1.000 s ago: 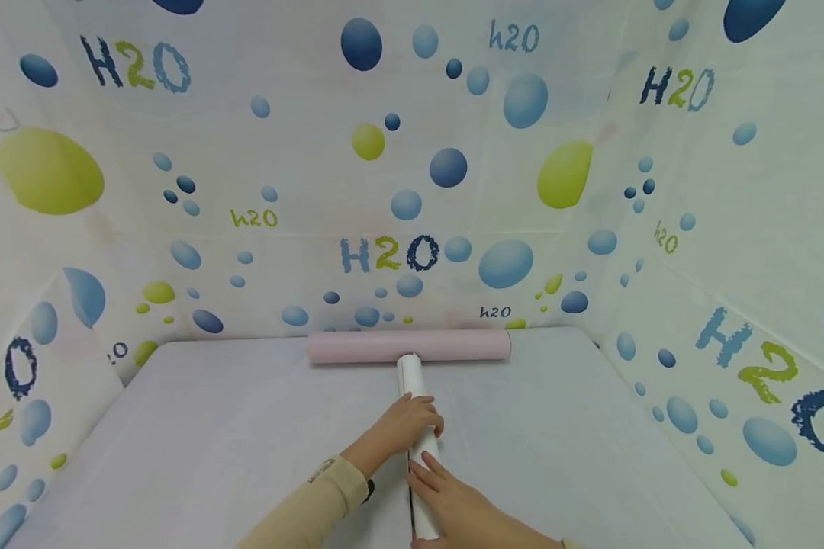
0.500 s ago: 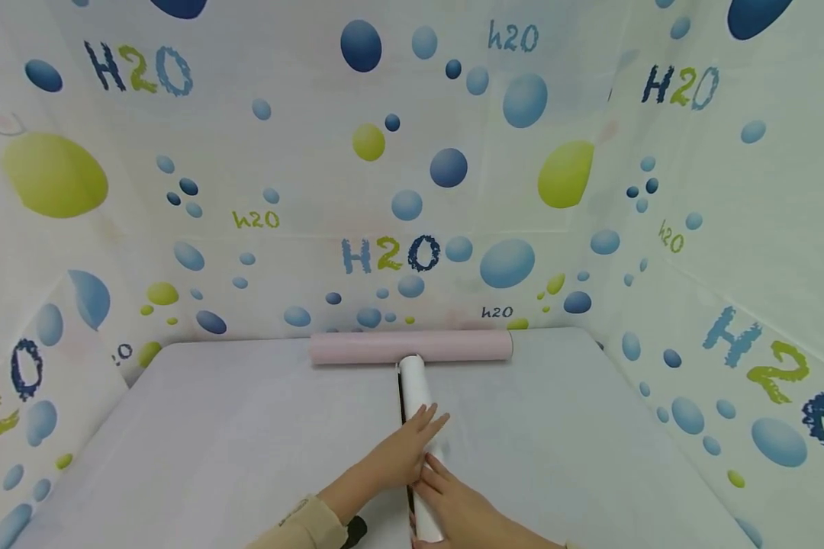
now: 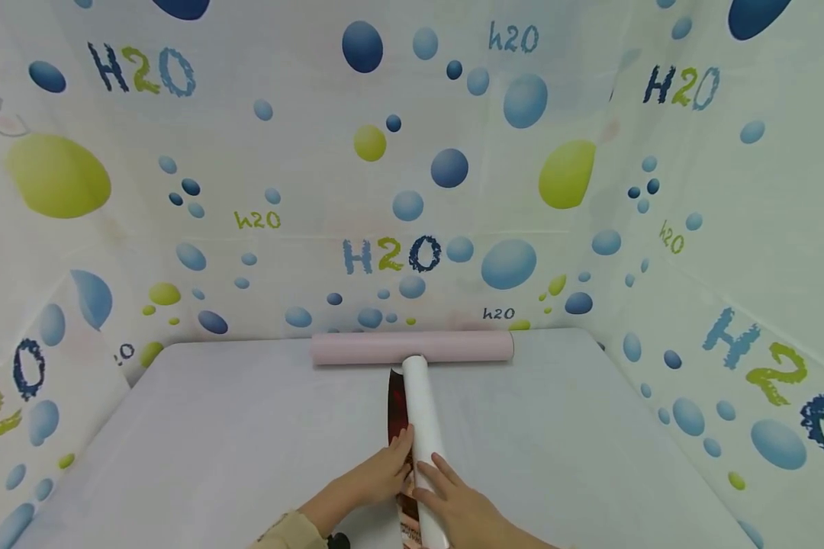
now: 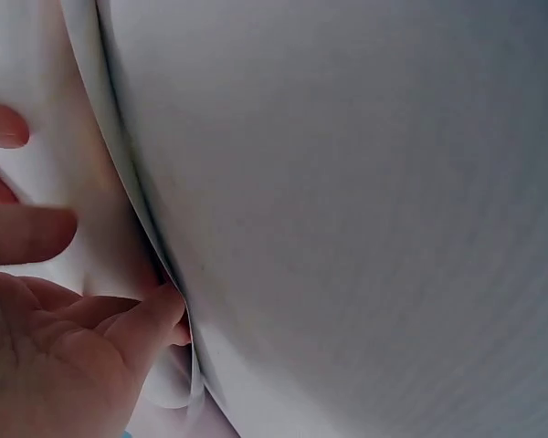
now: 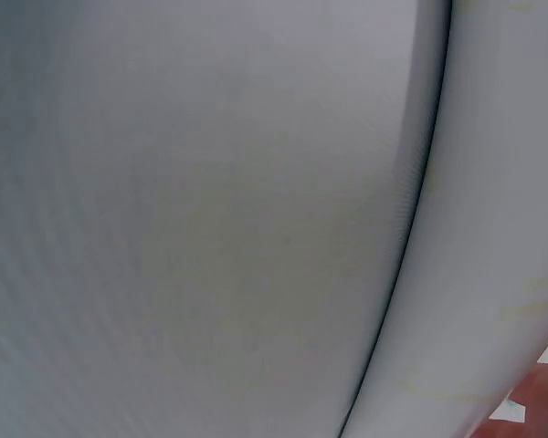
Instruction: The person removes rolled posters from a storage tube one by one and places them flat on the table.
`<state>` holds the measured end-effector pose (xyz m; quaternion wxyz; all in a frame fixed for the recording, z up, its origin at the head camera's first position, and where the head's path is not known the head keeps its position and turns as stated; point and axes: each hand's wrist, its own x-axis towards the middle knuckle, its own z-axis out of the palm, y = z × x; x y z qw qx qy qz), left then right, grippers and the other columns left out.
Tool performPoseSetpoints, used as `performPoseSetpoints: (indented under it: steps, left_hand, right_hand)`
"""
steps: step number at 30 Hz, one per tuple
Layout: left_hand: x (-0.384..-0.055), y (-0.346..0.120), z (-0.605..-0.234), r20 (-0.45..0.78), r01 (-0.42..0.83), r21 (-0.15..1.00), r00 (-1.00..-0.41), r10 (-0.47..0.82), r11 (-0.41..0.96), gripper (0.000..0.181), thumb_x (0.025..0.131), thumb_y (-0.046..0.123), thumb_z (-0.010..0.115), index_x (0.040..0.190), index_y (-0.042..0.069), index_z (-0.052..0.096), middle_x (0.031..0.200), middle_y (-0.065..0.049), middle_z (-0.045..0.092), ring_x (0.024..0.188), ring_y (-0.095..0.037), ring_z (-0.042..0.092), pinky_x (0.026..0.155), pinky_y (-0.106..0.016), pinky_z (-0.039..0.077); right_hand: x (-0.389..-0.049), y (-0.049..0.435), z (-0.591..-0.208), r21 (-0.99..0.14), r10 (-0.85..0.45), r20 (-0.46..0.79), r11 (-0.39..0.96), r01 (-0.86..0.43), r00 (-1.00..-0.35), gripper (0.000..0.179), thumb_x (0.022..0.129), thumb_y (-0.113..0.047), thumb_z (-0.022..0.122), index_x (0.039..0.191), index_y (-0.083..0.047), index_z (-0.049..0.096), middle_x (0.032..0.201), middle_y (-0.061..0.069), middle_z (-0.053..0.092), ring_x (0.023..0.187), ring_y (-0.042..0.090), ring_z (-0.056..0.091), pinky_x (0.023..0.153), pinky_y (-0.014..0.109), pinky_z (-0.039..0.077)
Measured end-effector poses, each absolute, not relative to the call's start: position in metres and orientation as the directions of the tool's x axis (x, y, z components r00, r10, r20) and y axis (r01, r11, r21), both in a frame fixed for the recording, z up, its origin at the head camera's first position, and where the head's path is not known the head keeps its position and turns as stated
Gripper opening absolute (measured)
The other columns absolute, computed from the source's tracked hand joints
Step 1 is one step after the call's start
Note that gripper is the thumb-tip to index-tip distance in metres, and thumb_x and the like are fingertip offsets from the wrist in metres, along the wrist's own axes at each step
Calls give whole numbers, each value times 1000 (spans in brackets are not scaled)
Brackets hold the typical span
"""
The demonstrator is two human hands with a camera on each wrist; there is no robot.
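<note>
A rolled poster [image 3: 423,412], white outside, lies lengthwise before me, its far end near a pink roll [image 3: 412,348]. Along its left side a loose strip shows a dark brown and red printed face [image 3: 397,404] with lettering. My left hand [image 3: 378,473] lies across that strip, fingers fairly straight and reaching to the roll. Close up in the left wrist view, fingertips [image 4: 160,315] are tucked at the sheet's edge. My right hand [image 3: 463,507] rests on the near part of the roll with fingers spread. White paper curves along the right wrist view, without that hand's fingers.
A white tabletop [image 3: 261,427] spreads under everything. The pink roll lies crosswise at the back edge. Behind and at both sides hang white sheets [image 3: 302,137] printed with bubbles and "H2O". A small dark object [image 3: 339,541] shows by the left cuff.
My left hand has slid toward me along the roll and then left. The poster's loose edge has opened leftward, showing its printed face. My right hand stays on the roll.
</note>
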<state>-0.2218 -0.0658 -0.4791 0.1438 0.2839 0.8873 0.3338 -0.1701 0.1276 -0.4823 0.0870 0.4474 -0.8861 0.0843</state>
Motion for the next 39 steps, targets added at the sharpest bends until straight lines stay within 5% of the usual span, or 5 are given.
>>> performPoseSetpoints:
  steps: [8,13,18,24,39]
  left_hand:
    - [-224,-67,-477,-133,392,655,-782,609,646,108,70,21,79,142,-9,5,144,-32,15,132,-47,13,102,-54,23]
    - [-223,-64,-473,-160,369,677,-770,618,636,128,56,26,87,141,-10,-2,144,-32,12,131,-50,8,102,-56,23]
    - [-223,-61,-473,-187,360,658,-773,606,662,128,55,25,87,140,-12,-1,143,-35,10,132,-49,7,101,-56,24]
    - [-226,-60,-474,-214,442,522,-760,614,729,111,56,32,87,139,-10,25,143,-34,14,132,-48,12,101,-52,29]
    - [-226,-54,-475,-284,477,365,-761,583,800,112,56,41,84,138,-8,28,145,-29,16,134,-43,14,102,-44,32]
  right_hand:
    - [-178,129,-484,191,-792,302,596,-780,-531,73,72,-74,50,113,-14,60,129,12,48,123,33,41,69,29,51]
    - [-182,127,-480,217,-812,303,569,-793,-499,69,76,-72,46,110,-14,61,121,6,55,120,29,45,74,37,51]
    - [-185,126,-475,217,-847,263,519,-827,-463,47,79,-59,55,103,-21,66,112,-3,60,117,25,49,81,48,48]
    - [-187,127,-475,317,-875,179,485,-815,-451,32,77,-53,59,91,-27,69,111,-5,56,117,25,47,86,53,42]
    - [-182,136,-475,441,-838,174,536,-719,-518,26,81,-48,60,90,-25,68,106,-7,59,118,27,47,88,54,39]
